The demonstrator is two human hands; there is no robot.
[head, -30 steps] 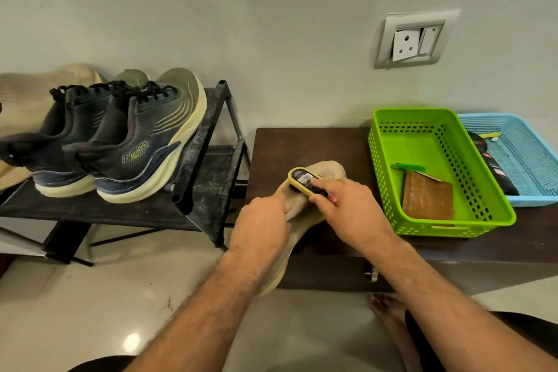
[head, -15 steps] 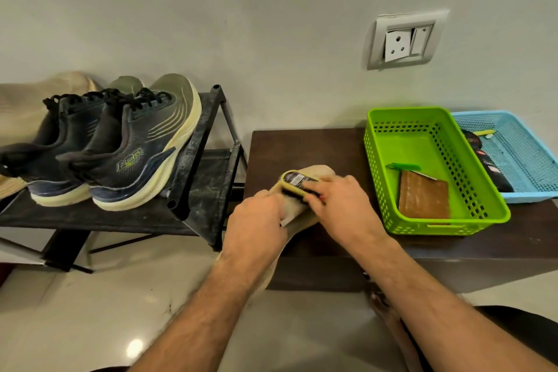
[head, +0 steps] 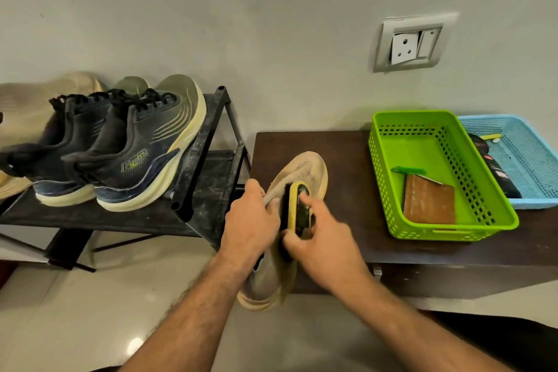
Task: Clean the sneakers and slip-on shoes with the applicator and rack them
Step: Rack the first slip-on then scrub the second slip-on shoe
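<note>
Pale plaster wall and glossy floor tiles frame my low dark wooden bench, with a black metal shoe rack just beside it on my left. From the head view, my left hand is closed around the side of a beige mesh slip-on shoe, its toe resting on the bench and its heel hanging off the front edge. My right hand pinches a yellow-backed applicator with dark bristles, pressed against the shoe's upper. A pair of dark navy lace-up sneakers with thick cream foam soles is racked already.

I judge the overhanging heel the risk: a hard stroke could lever the soft, floppy shoe off the bench. The open knit could also snag bristles, and my fingers look blurred, so the slick plastic back may slip. A bright green perforated plastic basket sits near my right.
</note>
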